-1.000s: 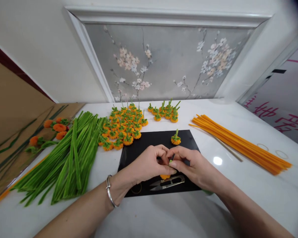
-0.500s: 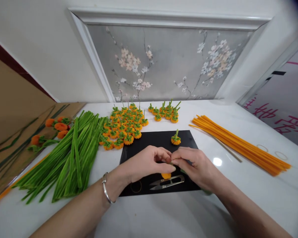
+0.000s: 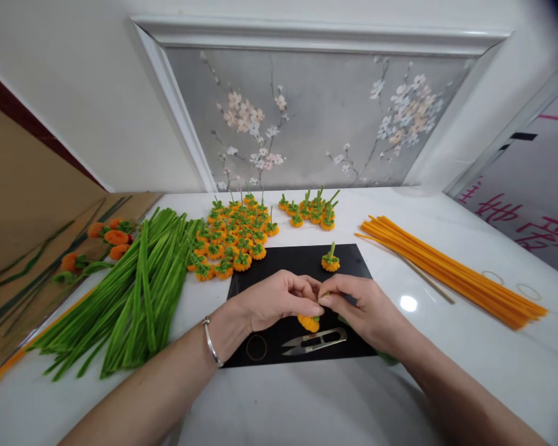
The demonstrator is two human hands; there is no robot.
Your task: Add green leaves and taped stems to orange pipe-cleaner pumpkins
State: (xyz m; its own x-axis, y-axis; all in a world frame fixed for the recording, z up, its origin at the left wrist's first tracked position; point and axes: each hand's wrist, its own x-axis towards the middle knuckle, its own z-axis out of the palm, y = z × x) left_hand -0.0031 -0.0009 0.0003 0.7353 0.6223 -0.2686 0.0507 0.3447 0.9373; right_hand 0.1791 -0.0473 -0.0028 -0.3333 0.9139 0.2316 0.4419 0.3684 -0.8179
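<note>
Left hand [image 3: 279,301] is pinching, thumb against fingers, holding an orange piece [image 3: 309,323] over the black mat [image 3: 251,279], above the snips [image 3: 318,342]. Right hand [image 3: 363,308] is pressing thumb and forefinger together beside it, apparently gripping green strip; exact contact is hidden. Seems to be working green onto the orange piece; next move is probably calling for a steady left pinch and a small right-hand twist.
</note>
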